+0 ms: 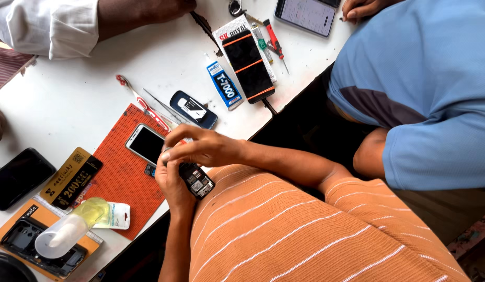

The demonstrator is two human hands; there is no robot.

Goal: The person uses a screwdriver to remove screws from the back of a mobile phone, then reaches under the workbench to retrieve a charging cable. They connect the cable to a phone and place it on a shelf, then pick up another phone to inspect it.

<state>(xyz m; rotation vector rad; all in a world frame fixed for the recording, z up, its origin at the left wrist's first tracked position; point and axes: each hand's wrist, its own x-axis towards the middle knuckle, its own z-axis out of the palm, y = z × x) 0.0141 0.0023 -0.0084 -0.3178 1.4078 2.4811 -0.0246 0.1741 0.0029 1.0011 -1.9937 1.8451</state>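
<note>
Both hands are on the same little gadget here — the left hand (172, 183) is wrapped around a small opened-up phone (196, 180) from below, fingers closed on its body, while the right hand (200, 148) comes over the top with fingertips pinched together on the phone's upper end. The phone's exposed insides face up, and it sits right at the table edge, just over the person's orange striped shirt (284, 230). Going outward: at about 10 o'clock from the hands there's a white smartphone (146, 143) lying on an orange work mat (125, 180). At 12 o'clock a dark blue phone cover (193, 109) sits near some tweezers (161, 106), and further up at 1 o'clock a blue glue tube (224, 84) lies beside a black phone bound with orange bands (249, 65). Down at 8 o'clock — a clear squeeze bottle (70, 230) lies tilted across a phone frame (23, 237). Another person in a blue shirt (425, 89) fills the 2 o'clock side.
</note>
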